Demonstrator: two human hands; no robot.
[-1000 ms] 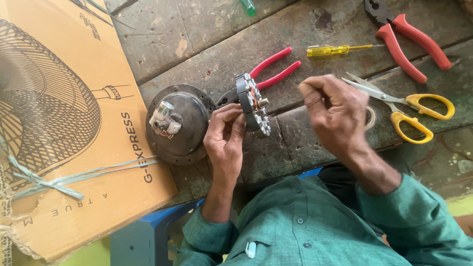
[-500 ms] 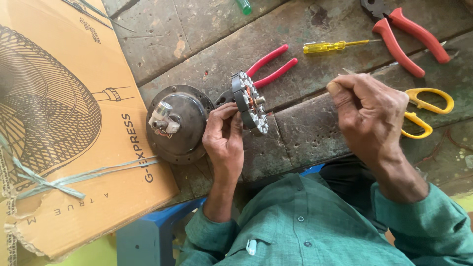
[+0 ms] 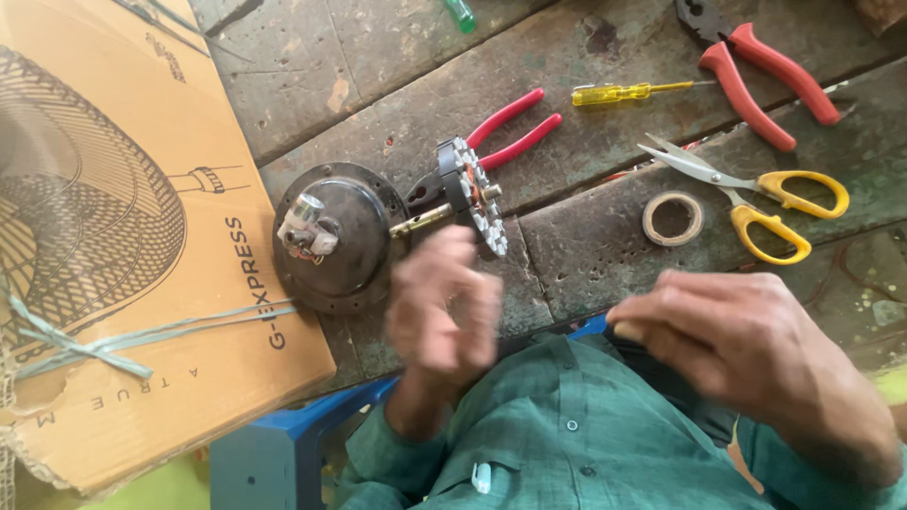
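Presently the fan motor (image 3: 340, 236), with its rotor (image 3: 472, 194) propped on the shaft at three o'clock, is left unheld on the bench, so a topple is risked while the blurred left hand (image 3: 442, 307) is loosely curled and the right hand (image 3: 746, 340) is pinched shut on something unseen.

Worn grey-green wooden plank bench (image 3: 586, 255), pitted, w/ gaps btwn boards. On it: brown cardboard box w/ fan drawing (image 3: 123, 246) at left, tied w/ pale string; round dark metal fan motor housing (image 3: 335, 236) beside the box; red-handled pliers (image 3: 510, 127); yellow clear-handled screwdriver (image 3: 619, 92); larger red-handled cutters (image 3: 761, 71); yellow-handled scissors (image 3: 756, 194); tan tape roll (image 3: 673, 218) just beside the scissors.
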